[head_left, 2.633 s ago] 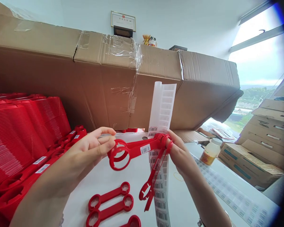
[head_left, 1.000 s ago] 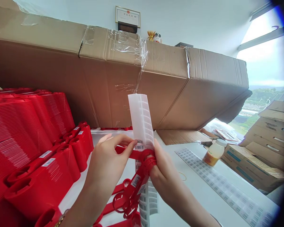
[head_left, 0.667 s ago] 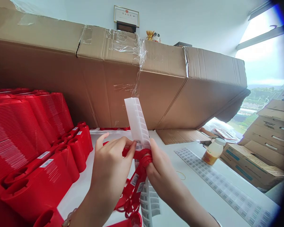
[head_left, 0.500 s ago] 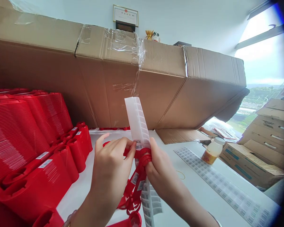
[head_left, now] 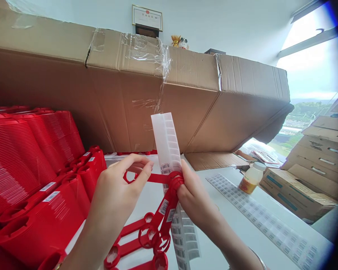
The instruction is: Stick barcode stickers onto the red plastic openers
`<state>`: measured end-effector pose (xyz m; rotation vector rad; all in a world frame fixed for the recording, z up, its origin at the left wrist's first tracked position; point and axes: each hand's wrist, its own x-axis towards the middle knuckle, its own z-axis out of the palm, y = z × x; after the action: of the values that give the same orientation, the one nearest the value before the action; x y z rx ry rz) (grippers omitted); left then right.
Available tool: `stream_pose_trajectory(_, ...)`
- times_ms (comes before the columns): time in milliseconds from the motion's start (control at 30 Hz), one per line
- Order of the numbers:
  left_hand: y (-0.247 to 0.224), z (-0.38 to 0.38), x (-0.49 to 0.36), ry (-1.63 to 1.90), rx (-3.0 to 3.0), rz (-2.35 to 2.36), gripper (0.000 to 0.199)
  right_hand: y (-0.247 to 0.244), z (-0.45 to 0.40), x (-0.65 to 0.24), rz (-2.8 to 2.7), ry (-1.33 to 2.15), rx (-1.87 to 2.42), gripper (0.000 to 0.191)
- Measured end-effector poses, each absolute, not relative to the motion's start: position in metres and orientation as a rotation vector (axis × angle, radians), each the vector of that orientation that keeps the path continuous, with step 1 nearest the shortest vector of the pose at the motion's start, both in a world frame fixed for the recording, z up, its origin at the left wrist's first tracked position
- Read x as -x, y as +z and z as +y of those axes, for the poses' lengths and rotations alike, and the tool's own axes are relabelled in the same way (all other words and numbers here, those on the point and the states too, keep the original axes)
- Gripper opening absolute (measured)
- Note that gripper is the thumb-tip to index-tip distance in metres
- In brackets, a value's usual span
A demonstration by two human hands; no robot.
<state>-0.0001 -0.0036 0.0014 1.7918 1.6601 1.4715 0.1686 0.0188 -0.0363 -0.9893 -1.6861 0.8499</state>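
Note:
My right hand (head_left: 194, 191) is closed around several flat red plastic strips with ring ends (head_left: 165, 210) and a folded label sheet (head_left: 167, 140). Two of the hanging strips carry white barcode labels. One red strip (head_left: 157, 178) points left from that grip, across the sheet, with its ring end behind my left fingers. My left hand (head_left: 121, 187) is raised beside it, thumb and forefinger tips pinched together. Anything between those tips is too small to make out. Barcode stickers (head_left: 166, 168) remain on the sheet just above the red strip; its upper part is bare backing.
Stacked red plastic parts (head_left: 30, 150) fill the left side, some labelled. More red strips (head_left: 129, 247) lie below my hands. A barcode sheet (head_left: 259, 221), a jar (head_left: 252, 178) and cardboard boxes (head_left: 298, 191) are at right. A large carton (head_left: 135, 101) spans the back.
My left hand has moved left and back from the label sheet, uncovering the red strip that points left. My right hand keeps its grip, and the hanging strips show more fully.

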Motion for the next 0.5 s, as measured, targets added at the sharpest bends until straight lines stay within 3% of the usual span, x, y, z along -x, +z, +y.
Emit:
stream_pose_trajectory(233,-0.013,0.004,-0.007,1.327,-1.979,1.735,0.010,-0.042,0.018,-0.167,-1.740,0.790,1.004,0.036)
stream_pose_trajectory(367,-0.019,0.006,-0.008,1.401,-2.012,1.776,0.004,-0.044,0.016,-0.166,-1.768,0.765,0.994,0.039)
stream_pose_trajectory(500,-0.023,0.007,-0.009,1.526,-2.058,1.811,0.011,-0.046,0.015,-0.165,-1.775,0.716,1.001,0.040)
